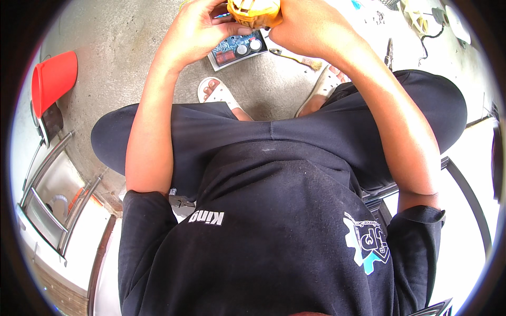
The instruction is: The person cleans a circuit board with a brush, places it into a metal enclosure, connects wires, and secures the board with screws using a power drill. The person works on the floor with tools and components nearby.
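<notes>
Grey concrete floor (116, 63) fills the upper half of the frame, washing out to glare at upper right, while the lens's dark rim swallows all four corners. Next in size, a black shirt (263, 226) runs off the bottom edge, and dark trousers (221, 129) cross the middle, partly behind both forearms. At left, a metal frame (58, 149) bends with the lens; what it belongs to is hard to make out. Above it sits a red container (55, 81), its inside turned out of sight.

At top centre, the left hand (197, 29) pinches the yellow thing (255, 11) from its left side, thumb underneath and fingers partly hidden. The right hand (305, 29) meets its right side; with those fingertips out of sight, I cannot tell how they grip. Below the hands lies a blue panel (232, 43) bearing two pale discs, its upper part covered. Pale sandals (227, 94) show lower down, the right one half hidden by a trouser leg. Near the panel's right side is a brush (298, 58). Cut off by the top edge, the yellow thing cannot be identified.
</notes>
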`<state>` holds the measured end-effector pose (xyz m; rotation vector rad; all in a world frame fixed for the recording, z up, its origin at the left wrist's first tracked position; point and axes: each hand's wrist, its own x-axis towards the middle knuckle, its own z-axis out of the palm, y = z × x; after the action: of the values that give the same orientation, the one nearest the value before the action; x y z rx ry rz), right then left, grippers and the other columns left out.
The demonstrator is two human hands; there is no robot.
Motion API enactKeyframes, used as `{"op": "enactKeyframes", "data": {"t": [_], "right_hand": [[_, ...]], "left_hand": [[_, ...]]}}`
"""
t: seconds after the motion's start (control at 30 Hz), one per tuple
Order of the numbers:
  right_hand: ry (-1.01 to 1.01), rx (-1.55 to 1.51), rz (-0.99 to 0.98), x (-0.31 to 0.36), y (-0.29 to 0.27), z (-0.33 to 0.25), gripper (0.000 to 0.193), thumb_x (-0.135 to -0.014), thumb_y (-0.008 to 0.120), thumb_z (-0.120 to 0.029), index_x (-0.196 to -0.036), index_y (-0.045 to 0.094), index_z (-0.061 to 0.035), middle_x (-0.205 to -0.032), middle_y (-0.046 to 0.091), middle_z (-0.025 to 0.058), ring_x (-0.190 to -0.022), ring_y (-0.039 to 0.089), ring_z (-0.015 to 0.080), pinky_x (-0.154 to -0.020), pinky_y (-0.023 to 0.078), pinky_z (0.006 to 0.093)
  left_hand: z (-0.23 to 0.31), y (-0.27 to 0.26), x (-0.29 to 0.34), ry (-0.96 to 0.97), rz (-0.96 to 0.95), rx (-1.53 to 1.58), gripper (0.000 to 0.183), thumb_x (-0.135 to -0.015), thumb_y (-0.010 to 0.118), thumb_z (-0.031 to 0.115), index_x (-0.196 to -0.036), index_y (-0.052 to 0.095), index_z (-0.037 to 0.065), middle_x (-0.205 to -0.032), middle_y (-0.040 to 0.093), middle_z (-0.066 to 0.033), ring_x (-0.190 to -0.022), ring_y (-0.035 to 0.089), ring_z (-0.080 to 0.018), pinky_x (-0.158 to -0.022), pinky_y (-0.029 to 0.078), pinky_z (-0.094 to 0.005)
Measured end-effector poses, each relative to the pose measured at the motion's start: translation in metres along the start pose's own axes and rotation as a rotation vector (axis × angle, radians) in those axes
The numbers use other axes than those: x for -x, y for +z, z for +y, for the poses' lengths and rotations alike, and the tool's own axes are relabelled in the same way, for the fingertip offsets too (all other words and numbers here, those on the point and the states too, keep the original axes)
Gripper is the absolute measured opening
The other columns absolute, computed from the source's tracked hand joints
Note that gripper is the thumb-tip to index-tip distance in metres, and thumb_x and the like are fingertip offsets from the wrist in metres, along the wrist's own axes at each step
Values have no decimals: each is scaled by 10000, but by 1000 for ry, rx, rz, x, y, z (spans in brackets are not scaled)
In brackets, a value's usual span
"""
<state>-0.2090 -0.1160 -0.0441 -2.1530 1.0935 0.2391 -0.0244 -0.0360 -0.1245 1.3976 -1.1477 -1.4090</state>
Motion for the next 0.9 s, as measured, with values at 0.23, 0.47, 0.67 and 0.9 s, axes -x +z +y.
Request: {"op": "enactKeyframes", "data": {"t": [0.23, 0.47, 0.67, 0.9], "right_hand": [[18, -3, -15, -1, 0, -2, 312, -833, 653, -102, -1127, 708, -16, -1044, 741, 257, -1024, 713, 420, -883, 571, 498], [18, 30, -11, -2, 1, -2, 330, -829, 651, -96, -1147, 699, -19, -1045, 741, 253, -1028, 712, 418, -889, 570, 498], [21, 23, -12, -1, 0, -2, 335, -829, 659, -96, -1153, 694, -20, -1054, 740, 249, -1035, 710, 415, -892, 569, 493], [46, 31, -23, -1, -1, -4, 335, -835, 660, -98, -1159, 694, -20, -1060, 742, 244, -1035, 713, 410, -895, 569, 491]], "left_hand": [[-1, 0, 2, 24, 28, -46, 606, -884, 678, -164, -1444, 565, 37, -1297, 677, -71, -1184, 654, -193, -977, 578, -339], [-1, 0, 1, 14, 23, -15, 604, -884, 679, -164, -1443, 564, 34, -1296, 677, -69, -1183, 654, -189, -994, 569, -339], [-3, -1, 1, 68, 6, -31, 573, -883, 684, -159, -1415, 580, 27, -1281, 682, -61, -1174, 657, -182, -985, 569, -333], [0, 0, 2, 35, 21, -42, 554, -879, 694, -151, -1393, 600, 32, -1265, 688, -57, -1167, 657, -180, -991, 563, -337]]}}
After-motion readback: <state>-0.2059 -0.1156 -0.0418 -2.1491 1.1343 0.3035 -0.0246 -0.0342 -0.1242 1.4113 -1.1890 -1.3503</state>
